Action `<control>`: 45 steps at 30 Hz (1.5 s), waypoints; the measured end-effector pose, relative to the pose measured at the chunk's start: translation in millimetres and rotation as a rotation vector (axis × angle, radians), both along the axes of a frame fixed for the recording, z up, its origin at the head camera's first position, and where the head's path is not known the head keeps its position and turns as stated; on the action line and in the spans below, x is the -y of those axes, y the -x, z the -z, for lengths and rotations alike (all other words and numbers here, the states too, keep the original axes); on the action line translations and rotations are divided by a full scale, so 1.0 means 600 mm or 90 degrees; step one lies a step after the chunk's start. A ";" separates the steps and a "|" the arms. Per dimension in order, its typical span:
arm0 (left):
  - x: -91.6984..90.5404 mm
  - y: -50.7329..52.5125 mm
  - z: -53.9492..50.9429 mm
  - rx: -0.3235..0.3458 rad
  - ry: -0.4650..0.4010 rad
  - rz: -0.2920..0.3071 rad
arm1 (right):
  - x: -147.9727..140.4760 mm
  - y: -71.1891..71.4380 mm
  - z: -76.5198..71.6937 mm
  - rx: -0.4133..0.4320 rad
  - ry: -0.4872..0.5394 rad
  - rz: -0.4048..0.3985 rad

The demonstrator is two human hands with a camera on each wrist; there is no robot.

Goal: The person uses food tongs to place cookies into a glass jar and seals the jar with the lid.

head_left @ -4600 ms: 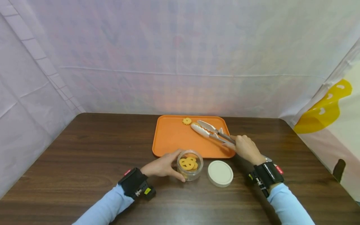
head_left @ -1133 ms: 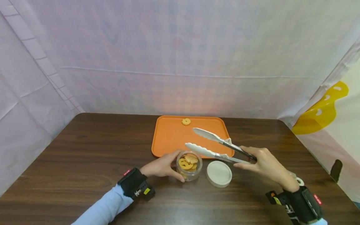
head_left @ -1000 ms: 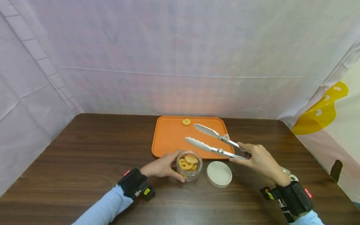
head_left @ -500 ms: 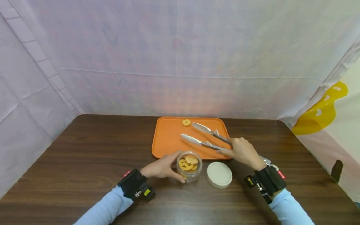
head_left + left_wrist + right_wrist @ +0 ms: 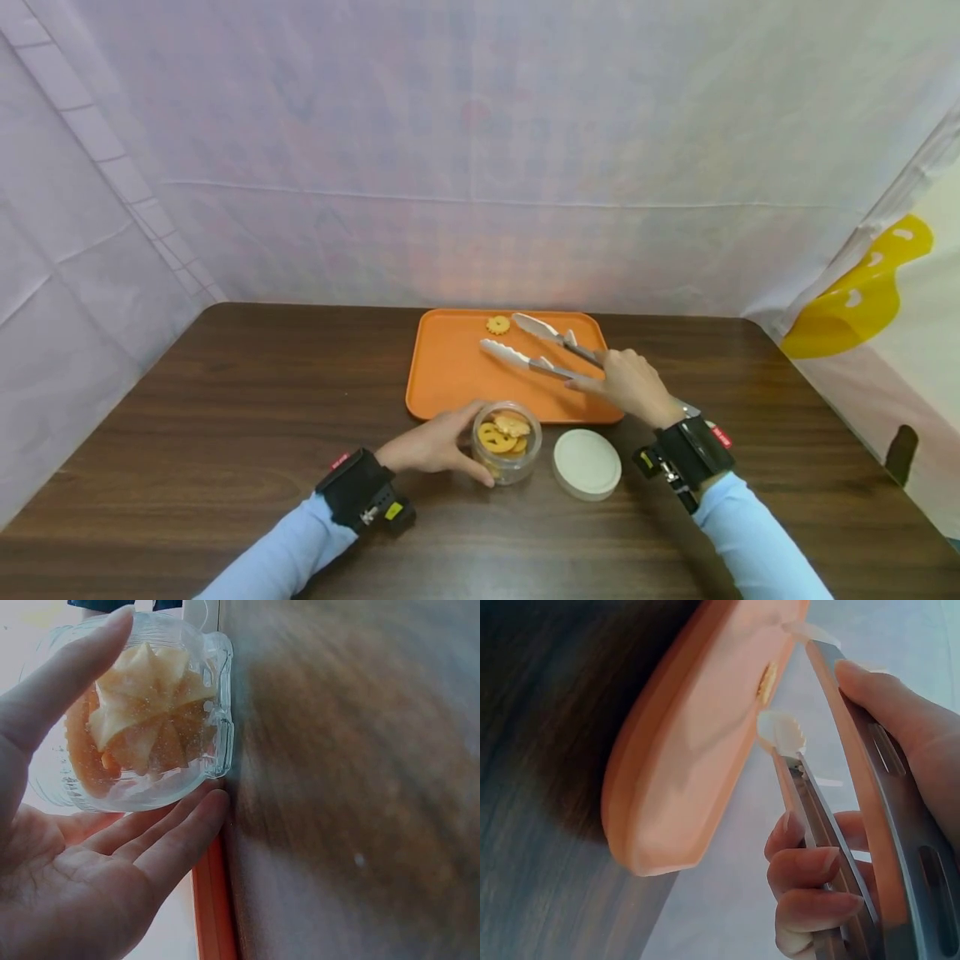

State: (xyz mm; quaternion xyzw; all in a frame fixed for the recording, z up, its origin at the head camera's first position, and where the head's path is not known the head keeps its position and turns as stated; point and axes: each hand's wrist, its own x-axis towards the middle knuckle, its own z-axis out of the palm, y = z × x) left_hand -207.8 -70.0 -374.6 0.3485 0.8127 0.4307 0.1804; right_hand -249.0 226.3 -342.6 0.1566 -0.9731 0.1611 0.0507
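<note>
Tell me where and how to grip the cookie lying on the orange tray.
Pinch the cookie across its scalloped edge with the tongs, probably best from the near right. It lies flat, close to the far rim of the tray, which leaves little room behind. The right hand already holds the tongs spread on that side.

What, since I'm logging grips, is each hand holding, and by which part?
Right hand: the tongs, by their metal arms. Left hand: the jar, round its side.

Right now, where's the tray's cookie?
Head view: the cookie lies on the tray by its far edge, left of the far tip of the tongs.
</note>
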 end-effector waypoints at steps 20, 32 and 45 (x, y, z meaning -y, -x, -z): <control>-0.001 0.001 -0.001 -0.006 0.013 0.003 | 0.027 0.038 0.005 0.029 0.015 0.033; -0.001 0.000 0.001 -0.021 0.010 0.005 | 0.034 0.043 0.003 0.008 -0.006 0.031; -0.002 -0.001 0.001 -0.004 -0.004 0.007 | 0.030 0.037 0.009 -0.020 -0.010 0.017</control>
